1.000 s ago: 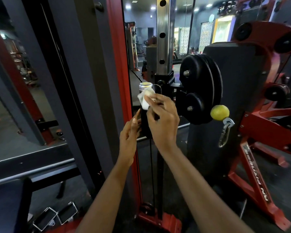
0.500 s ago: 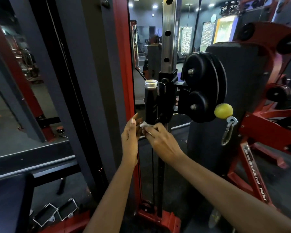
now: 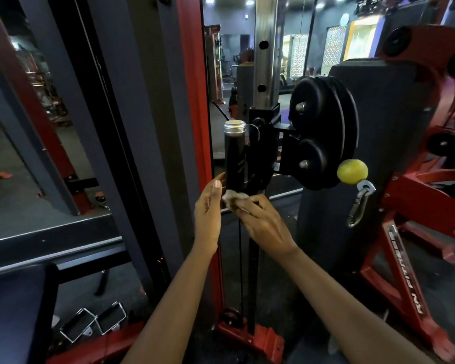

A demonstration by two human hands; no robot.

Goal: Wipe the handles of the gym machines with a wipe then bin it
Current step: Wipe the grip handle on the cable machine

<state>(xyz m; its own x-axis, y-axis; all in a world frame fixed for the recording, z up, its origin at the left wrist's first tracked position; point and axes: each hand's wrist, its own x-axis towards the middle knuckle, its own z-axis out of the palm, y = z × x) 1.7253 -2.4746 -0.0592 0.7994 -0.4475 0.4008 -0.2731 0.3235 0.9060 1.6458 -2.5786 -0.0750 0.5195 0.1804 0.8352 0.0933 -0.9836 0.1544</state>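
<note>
In a dim gym, the right hand (image 3: 263, 222) pinches a crumpled wipe (image 3: 234, 197) against the foot of the upright black handle (image 3: 233, 158). The left hand (image 3: 208, 206), fingers straight, rests alongside. To the right are black pulleys (image 3: 323, 119), with a yellow ball (image 3: 352, 171) and carabiner (image 3: 359, 207) hanging beside them.

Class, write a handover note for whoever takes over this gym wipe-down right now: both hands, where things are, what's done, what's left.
Left hand: open, fingers straight, at the lower left side of the black handle.
Right hand: pinches the wipe against the handle's lower end.
Done: the wipe is on this handle; how much has been wiped is unclear.
Left: finish it, wipe the other handles, bin the wipe. No bin in view.
</note>
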